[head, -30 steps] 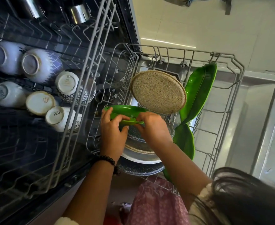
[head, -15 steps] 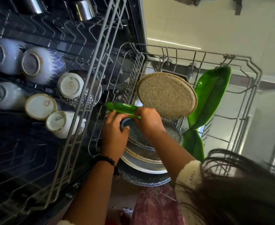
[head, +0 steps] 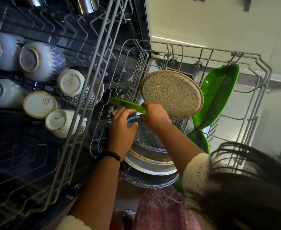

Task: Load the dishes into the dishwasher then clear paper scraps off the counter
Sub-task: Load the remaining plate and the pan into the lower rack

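Observation:
Both hands work over the lower dishwasher rack. My right hand grips a small green leaf-shaped dish, held on edge near the rack's left side. My left hand rests its fingers on the rim of a dark speckled plate just below the green dish. A beige speckled plate stands on edge behind my hands. More plates are stacked upright toward me. Two large green leaf dishes lean at the right.
The upper rack is pulled out at the left and holds several upturned cups and bowls, with steel tumblers at the back. The open dishwasher door lies under the lower rack. Hair hangs into view at the lower right.
The small green dish has turned more on edge and moved left and deeper into the rack. My left hand has dropped from the dish to the dark plate's rim. The camera leaned closer.

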